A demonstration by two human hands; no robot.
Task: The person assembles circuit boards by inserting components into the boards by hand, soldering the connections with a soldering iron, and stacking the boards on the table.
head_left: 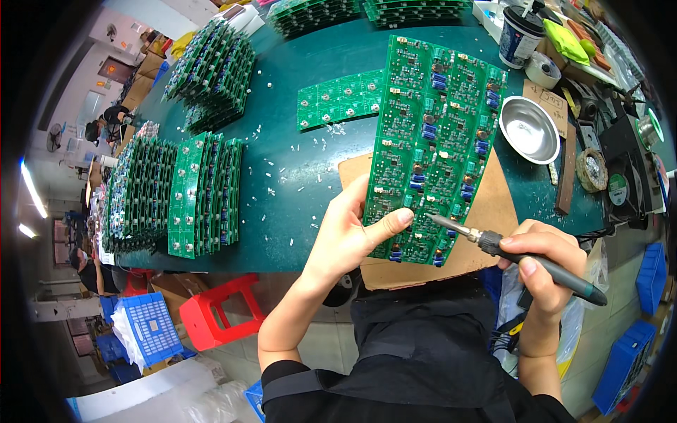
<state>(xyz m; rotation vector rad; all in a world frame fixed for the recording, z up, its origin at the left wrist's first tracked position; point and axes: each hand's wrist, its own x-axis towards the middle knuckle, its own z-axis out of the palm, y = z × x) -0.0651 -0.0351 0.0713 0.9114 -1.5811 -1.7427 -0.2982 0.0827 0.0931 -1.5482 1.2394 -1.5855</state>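
A large green circuit board panel, filled with rows of small components and blue capacitors, is tilted up in front of me. My left hand grips its lower left edge, the thumb lying on the component side. In my right hand is a soldering iron with a dark handle. Its metal tip reaches the lower part of the panel, near my left thumb; I cannot tell whether it touches. Below the panel lies a brown board. Another green panel rests flat on the table behind it.
Stacks of circuit boards stand on the green table at left, with more at the back. Small clear bits are scattered mid-table. At right are a metal bowl, a lidded cup and a solder spool. A red stool stands below.
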